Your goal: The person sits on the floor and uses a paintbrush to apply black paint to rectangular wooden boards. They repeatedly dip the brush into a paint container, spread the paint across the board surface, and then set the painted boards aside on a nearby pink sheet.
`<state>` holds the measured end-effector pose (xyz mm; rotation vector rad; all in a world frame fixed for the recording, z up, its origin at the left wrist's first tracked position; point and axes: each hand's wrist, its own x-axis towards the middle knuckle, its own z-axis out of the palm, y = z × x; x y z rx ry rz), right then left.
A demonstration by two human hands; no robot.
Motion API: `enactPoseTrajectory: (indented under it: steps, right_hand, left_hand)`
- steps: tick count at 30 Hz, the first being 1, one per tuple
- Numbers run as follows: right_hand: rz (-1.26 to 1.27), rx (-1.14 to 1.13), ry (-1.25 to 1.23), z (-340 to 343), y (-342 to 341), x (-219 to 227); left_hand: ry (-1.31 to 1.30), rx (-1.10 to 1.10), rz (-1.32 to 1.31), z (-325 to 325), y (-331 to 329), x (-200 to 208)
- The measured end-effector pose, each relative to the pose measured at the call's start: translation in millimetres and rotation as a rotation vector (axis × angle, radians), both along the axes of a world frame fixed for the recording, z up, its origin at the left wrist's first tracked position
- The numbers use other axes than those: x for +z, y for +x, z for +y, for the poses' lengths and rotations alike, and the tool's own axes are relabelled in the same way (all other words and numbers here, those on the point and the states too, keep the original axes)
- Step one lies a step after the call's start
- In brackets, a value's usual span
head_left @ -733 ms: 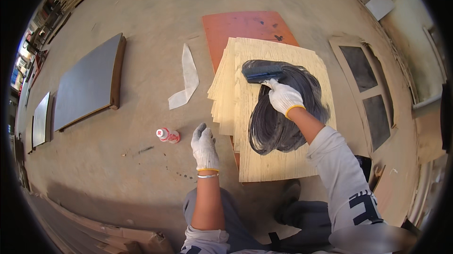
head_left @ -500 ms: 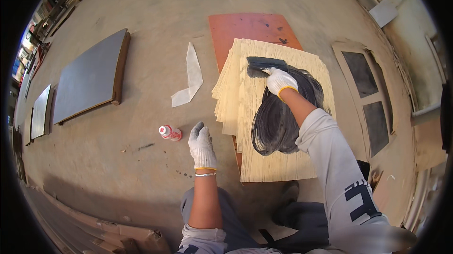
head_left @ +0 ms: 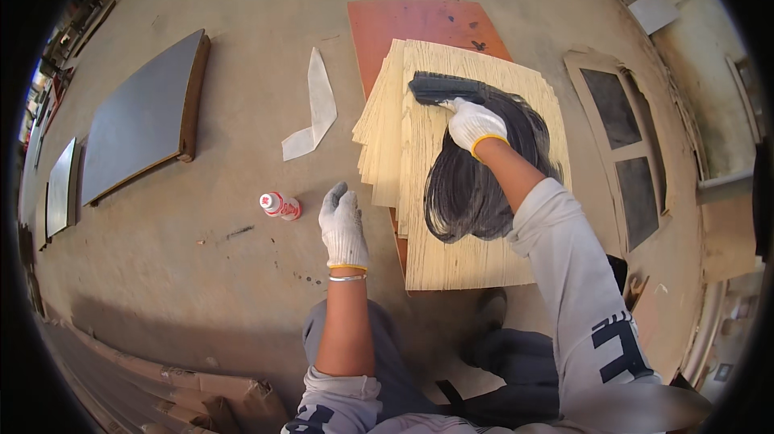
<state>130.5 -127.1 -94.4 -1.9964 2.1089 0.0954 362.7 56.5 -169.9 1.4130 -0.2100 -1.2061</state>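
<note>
Head view: brush (head_left: pixel 431 89) gripped by right hand (head_left: pixel 477 125) at upper left of top sheet (head_left: pixel 459 269). Left hand (head_left: pixel 342 228) held empty, loosely extended. Sheet, unbraced by left hand, could be shifted by brush drag.

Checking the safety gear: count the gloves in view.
2: one on the left hand, right of the bottle; one on the right hand, holding the black tool. No others show.
</note>
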Motion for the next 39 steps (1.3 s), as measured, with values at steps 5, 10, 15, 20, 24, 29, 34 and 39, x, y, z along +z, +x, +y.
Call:
enactPoseTrajectory:
  steps: [5,10,15,20,24,29,34,39]
  right_hand:
    - [0.082,0.171,0.062,113.5,-19.2,24.0]
    - [0.177,0.471,0.015,255.6,-55.2,30.7]
    - [0.116,0.341,0.023,214.3,-70.5,24.9]
    - [0.151,0.250,-0.053,132.6,-54.4,7.4]
    - [0.204,0.497,0.096,195.6,-48.9,21.6]
    - [0.148,0.613,0.002,163.5,-77.1,30.0]
    - [0.170,0.341,-0.023,69.8,-82.0,12.7]
    - [0.189,0.384,0.032,112.2,-53.2,14.3]
  left_hand:
    - [-0.001,0.005,-0.021,-2.8,3.1,8.3]
    - [0.000,0.023,-0.062,-2.9,17.1,-7.7]
    - [-0.007,0.019,-0.067,-6.9,9.2,-7.9]
    - [-0.080,-0.014,-0.163,-13.8,-9.5,-25.8]
    - [-0.045,0.008,-0.120,-5.5,-6.6,-13.9]
    - [-0.015,0.029,-0.099,-2.3,2.3,-6.2]
    - [-0.070,0.005,-0.186,-8.2,-0.8,-21.0]
    - [-0.051,0.050,-0.179,-1.8,5.8,-12.4]
